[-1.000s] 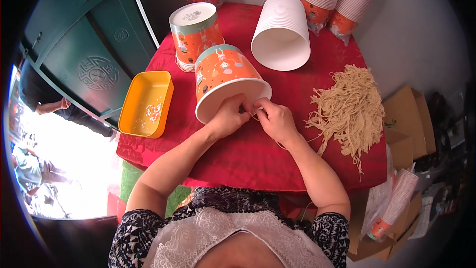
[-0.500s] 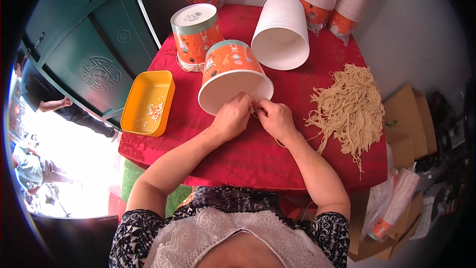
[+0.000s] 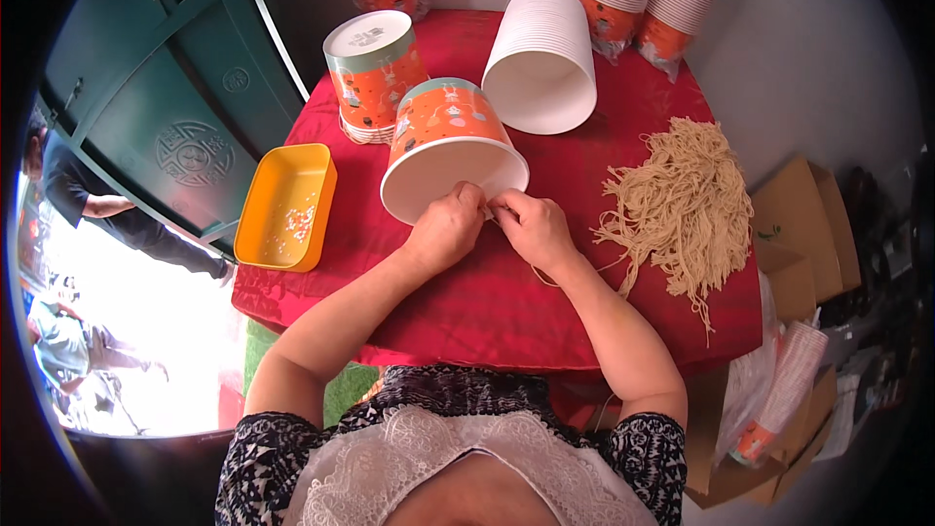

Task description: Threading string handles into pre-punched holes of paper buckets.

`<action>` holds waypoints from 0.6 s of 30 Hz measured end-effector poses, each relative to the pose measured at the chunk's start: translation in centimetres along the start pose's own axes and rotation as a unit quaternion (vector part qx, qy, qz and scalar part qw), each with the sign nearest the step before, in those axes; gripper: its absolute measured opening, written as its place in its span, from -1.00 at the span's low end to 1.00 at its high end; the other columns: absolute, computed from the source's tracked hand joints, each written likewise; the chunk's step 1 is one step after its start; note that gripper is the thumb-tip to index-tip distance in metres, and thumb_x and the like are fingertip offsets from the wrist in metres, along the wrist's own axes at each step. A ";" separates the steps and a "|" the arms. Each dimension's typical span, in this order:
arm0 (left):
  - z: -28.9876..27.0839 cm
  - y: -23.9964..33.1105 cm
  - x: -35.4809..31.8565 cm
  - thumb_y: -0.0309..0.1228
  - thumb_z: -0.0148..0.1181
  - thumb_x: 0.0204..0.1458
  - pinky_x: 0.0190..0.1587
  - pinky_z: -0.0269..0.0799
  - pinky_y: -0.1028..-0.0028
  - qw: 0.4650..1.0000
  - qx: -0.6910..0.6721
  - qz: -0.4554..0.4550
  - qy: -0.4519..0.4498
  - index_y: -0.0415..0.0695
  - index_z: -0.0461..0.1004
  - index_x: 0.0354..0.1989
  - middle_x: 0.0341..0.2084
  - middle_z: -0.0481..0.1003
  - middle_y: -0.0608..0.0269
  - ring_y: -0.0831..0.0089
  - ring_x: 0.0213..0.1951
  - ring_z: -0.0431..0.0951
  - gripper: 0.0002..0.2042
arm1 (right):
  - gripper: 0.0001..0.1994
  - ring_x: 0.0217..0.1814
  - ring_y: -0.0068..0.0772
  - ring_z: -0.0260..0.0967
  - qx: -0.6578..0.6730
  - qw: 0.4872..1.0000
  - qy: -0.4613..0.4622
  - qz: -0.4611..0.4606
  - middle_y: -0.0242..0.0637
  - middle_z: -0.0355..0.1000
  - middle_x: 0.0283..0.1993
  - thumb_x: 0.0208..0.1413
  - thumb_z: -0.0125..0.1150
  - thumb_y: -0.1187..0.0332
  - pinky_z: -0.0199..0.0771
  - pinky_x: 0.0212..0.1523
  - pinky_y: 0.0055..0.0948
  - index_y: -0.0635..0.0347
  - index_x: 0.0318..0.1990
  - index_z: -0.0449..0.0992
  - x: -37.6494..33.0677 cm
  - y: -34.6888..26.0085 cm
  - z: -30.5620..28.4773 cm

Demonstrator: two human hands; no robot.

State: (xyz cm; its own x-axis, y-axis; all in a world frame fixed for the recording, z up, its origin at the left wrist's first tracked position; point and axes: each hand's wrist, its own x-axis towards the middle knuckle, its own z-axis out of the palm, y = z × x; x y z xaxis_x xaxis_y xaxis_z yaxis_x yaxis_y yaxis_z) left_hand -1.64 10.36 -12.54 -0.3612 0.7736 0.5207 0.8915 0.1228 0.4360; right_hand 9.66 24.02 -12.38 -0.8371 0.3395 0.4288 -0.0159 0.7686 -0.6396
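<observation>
An orange paper bucket [image 3: 453, 122] with a grey-green band lies tilted on the table, its white mouth toward me. My left hand [image 3: 448, 229] is closed at the near rim, its fingertips over the edge. Right beside it, my right hand [image 3: 534, 229] pinches at the same spot on the rim, fingertips almost touching the left ones. A thin tan string [image 3: 545, 280] trails from beneath my right hand toward a heap of tan strings [image 3: 682, 214] on the right. The fingers mostly hide what is between them.
Upside-down orange buckets [image 3: 373, 88] stand stacked behind the tilted one. A stack of white-ribbed buckets [image 3: 539, 78] lies to its right. On the left is a yellow tray [image 3: 278, 205] with small white bits. Wrapped bucket stacks [image 3: 614, 0] line the back; cardboard boxes [image 3: 804, 224] sit right of the red-covered table.
Both hands have shifted slightly at the bucket's rim, and the fingertips remain together. The whole view has moved a little. The bucket still lies tilted with its mouth toward me.
</observation>
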 end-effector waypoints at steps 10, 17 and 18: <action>-0.1 -0.3 -0.1 -0.60 0.18 -0.03 -0.29 0.47 0.17 0.999 -0.044 0.011 -0.004 -0.22 0.34 -0.30 -0.40 0.49 0.00 -0.02 -0.32 0.54 -0.84 | -0.80 -0.32 0.03 0.52 0.006 1.000 -0.016 0.009 -0.07 0.54 -0.36 0.15 0.09 0.35 0.51 -0.33 -0.05 0.02 -0.09 0.52 0.0 -0.5 -0.3; -0.8 0.1 0.0 -0.62 0.17 -0.03 -0.29 0.47 0.18 0.999 -0.030 -0.006 -0.014 -0.21 0.35 -0.31 -0.40 0.50 -0.01 -0.04 -0.32 0.54 -0.85 | -0.87 -0.27 0.01 0.52 -0.014 0.997 -0.053 0.051 -0.10 0.54 -0.34 0.12 0.15 0.38 0.51 -0.31 -0.15 0.13 -0.20 0.52 0.2 -1.2 -0.6; -1.0 0.3 0.1 -0.62 0.17 -0.03 -0.30 0.47 0.20 0.999 -0.049 -0.002 -0.005 -0.22 0.36 -0.32 -0.41 0.50 0.00 -0.02 -0.33 0.54 -0.87 | -0.87 -0.27 0.01 0.52 -0.014 0.997 -0.054 0.050 -0.10 0.54 -0.34 0.12 0.15 0.38 0.51 -0.31 -0.15 0.13 -0.20 0.52 0.2 -1.1 -0.6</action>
State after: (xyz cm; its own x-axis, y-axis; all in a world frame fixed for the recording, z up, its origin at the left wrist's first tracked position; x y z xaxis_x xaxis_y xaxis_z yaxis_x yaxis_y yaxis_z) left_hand -1.70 9.89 -11.65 -0.3622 0.7789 0.5120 0.8590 0.0657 0.5077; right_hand 9.79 23.53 -11.21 -0.8875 0.3570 0.2914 0.0856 0.7490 -0.6570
